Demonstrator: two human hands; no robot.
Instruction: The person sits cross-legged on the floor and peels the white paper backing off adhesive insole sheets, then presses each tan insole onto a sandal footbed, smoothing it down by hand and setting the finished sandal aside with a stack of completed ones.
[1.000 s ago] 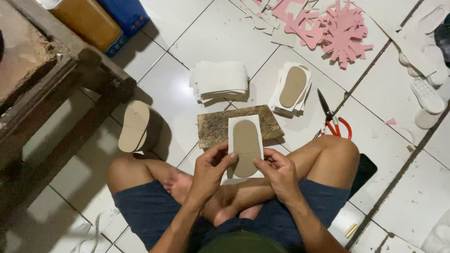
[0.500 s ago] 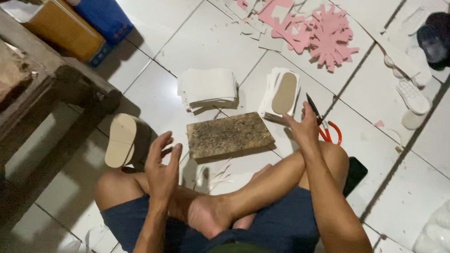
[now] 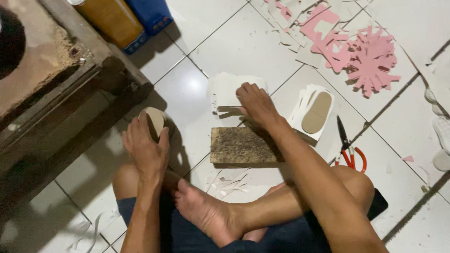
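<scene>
Sitting cross-legged on the tiles, the person rests the left hand (image 3: 145,147) closed over a tan sole stack (image 3: 154,120) beside the knee. Ahead lies the board (image 3: 242,145). Beyond it the right hand (image 3: 255,103) presses flat, fingers spread, on white sheets (image 3: 229,89); scissors (image 3: 348,145) lie rightward.

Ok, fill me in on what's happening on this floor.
A person sits cross-legged on the white tiled floor. The left hand rests on a stack of tan sole cutouts beside the knee. The right hand reaches forward onto a pile of white sheets. A worn cutting board lies between them, with scissors and another sole on white sheets to the right. Pink scraps lie further off.
</scene>
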